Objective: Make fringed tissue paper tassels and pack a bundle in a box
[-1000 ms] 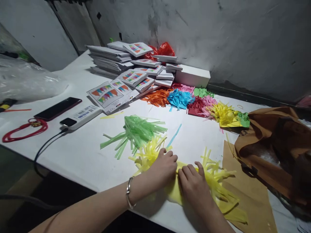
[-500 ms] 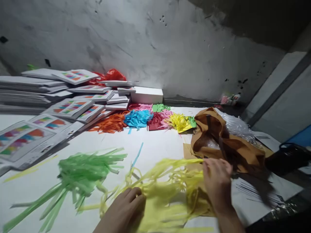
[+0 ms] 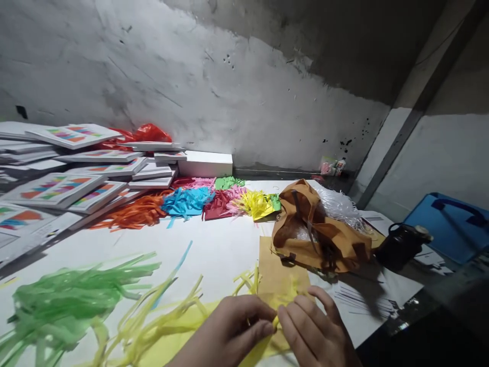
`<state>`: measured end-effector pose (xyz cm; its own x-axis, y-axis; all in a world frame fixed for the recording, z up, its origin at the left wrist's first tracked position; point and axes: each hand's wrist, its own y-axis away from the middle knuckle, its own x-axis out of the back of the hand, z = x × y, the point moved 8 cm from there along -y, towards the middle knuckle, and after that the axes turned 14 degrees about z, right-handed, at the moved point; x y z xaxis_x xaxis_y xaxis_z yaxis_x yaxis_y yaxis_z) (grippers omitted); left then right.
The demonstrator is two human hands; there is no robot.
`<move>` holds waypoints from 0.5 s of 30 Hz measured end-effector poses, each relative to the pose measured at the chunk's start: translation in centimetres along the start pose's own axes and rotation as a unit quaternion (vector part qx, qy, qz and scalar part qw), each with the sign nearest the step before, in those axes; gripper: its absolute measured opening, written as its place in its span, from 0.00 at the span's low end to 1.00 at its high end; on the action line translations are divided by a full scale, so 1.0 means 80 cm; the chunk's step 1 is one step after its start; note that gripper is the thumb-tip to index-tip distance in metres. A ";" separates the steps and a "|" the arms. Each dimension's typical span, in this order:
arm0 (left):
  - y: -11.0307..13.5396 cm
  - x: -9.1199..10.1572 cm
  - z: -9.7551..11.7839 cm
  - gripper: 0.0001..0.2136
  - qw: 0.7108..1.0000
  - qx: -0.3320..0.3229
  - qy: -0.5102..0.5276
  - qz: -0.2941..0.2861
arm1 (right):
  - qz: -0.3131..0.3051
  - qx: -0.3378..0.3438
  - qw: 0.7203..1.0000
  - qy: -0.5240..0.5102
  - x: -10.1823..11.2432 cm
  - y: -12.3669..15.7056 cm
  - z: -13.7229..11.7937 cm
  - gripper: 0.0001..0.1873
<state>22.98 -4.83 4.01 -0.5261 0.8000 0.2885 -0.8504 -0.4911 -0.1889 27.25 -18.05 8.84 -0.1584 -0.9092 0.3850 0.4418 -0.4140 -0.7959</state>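
My left hand (image 3: 237,326) and my right hand (image 3: 315,331) meet at the front of the table, fingertips almost touching. Between them a thin twist of yellow tissue paper (image 3: 168,331) is pinched. The rest of that paper, cut into fringe strips, spreads to the left beneath my left forearm. My right hand's fingers are curled, partly hiding what they grip. Beneath the hands lies a brown paper sheet (image 3: 284,265). A bunch of green tissue fringe (image 3: 72,295) rests at the left front.
Across the back lie orange fringe (image 3: 133,211), blue fringe (image 3: 187,201), and yellow fringe (image 3: 255,204). Printed white boxes (image 3: 57,188) are piled at left. On the right are a brown bag (image 3: 324,239), white shredded strips (image 3: 340,206), a dark jug (image 3: 401,247) and a blue case (image 3: 451,224).
My right hand has come down and left to join my left hand, which moved right. The yellow strips, earlier stretched between the hands, are now pinched together. The view has swung right.
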 end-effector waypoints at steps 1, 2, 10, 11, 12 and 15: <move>-0.006 -0.017 -0.008 0.15 0.996 0.063 0.058 -0.027 | 0.019 -0.031 0.999 -0.015 0.003 0.003 0.005 0.12; -0.010 -0.031 -0.017 0.18 0.985 0.123 0.113 -0.046 | 0.040 -0.072 0.996 -0.036 0.006 0.008 0.013 0.10; -0.028 -0.067 -0.032 0.23 0.955 0.171 0.243 -0.017 | 0.171 -0.447 0.848 -0.230 -0.015 0.080 0.044 0.08; -0.031 -0.068 -0.031 0.23 0.958 0.158 0.240 -0.003 | 0.185 -0.471 0.828 -0.241 -0.020 0.087 0.041 0.08; -0.034 -0.069 -0.030 0.23 0.960 0.150 0.237 0.003 | 0.197 -0.487 0.816 -0.243 -0.023 0.094 0.038 0.08; -0.043 -0.072 -0.030 0.25 0.971 0.130 0.200 -0.009 | 0.207 -0.506 0.812 -0.205 -0.029 0.112 0.030 0.10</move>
<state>28.95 -6.90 0.71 -0.5102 0.8533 -0.1076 -0.8600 -0.5052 0.0716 33.70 -19.52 1.95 0.2181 -0.9743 -0.0556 -0.6029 -0.0897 -0.7927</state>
